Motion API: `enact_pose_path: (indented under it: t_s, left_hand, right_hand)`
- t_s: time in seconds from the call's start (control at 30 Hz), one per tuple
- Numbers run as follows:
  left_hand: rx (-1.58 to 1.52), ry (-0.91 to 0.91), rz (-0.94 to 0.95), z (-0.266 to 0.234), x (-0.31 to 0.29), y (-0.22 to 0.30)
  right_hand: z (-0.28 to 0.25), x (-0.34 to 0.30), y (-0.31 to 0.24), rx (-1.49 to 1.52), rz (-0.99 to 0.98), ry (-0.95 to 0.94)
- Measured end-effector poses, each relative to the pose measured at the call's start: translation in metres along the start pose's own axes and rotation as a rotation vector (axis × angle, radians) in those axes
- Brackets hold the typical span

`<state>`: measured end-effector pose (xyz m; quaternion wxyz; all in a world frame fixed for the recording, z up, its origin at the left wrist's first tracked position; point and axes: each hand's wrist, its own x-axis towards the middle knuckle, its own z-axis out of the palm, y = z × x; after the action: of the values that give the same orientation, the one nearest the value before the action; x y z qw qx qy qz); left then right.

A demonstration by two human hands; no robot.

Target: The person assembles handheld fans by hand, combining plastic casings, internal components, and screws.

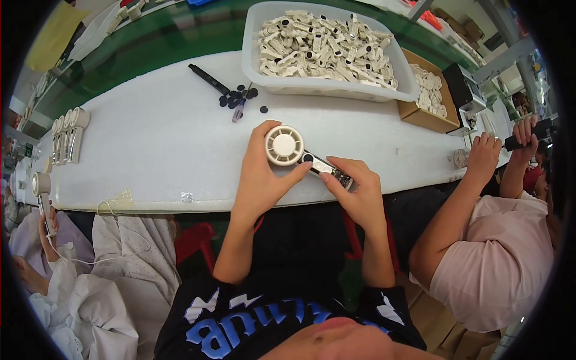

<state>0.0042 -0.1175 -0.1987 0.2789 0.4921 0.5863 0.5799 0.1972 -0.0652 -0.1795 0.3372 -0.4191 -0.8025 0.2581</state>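
A cream handheld fan [284, 146] is held between both my hands above the white tabletop. Its round grilled head points up, and its handle slants down to the right with dark inner parts, likely a circuit board, exposed. My left hand [257, 174] grips the head, with the thumb pressed on the handle near a black round piece. On the lower handle, my right hand [361, 191] pinches with thumb and fingers. Beyond the fan lie several black round discs [231, 99], a small screwdriver [239, 111] and a black pen-like tool [208, 78].
At the back, a translucent bin [336, 90] brims with cream fan parts, beside a cardboard box [423, 117] of white pieces. Several fans [75, 135] stand at the far left. One co-worker's hands [486, 153] work at the right; another person's hand [49, 223] holds a fan at the left.
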Motion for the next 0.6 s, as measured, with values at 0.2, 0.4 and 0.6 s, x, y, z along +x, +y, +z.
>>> enact_pose_path:
  t_s: [0.2,0.4,0.6]
  left_hand:
    - [-0.058,0.069,0.226,-0.008,-0.021,-0.013]
    - [0.224,-0.039,0.261,-0.015,-0.021,-0.006]
    - [0.234,-0.015,0.269,-0.012,-0.022,-0.006]
  right_hand:
    - [-0.003,-0.006,-0.006,0.040,-0.033,-0.209]
    - [0.008,-0.015,0.003,0.022,-0.114,-0.100]
    - [0.013,-0.018,0.002,-0.025,-0.173,-0.046]
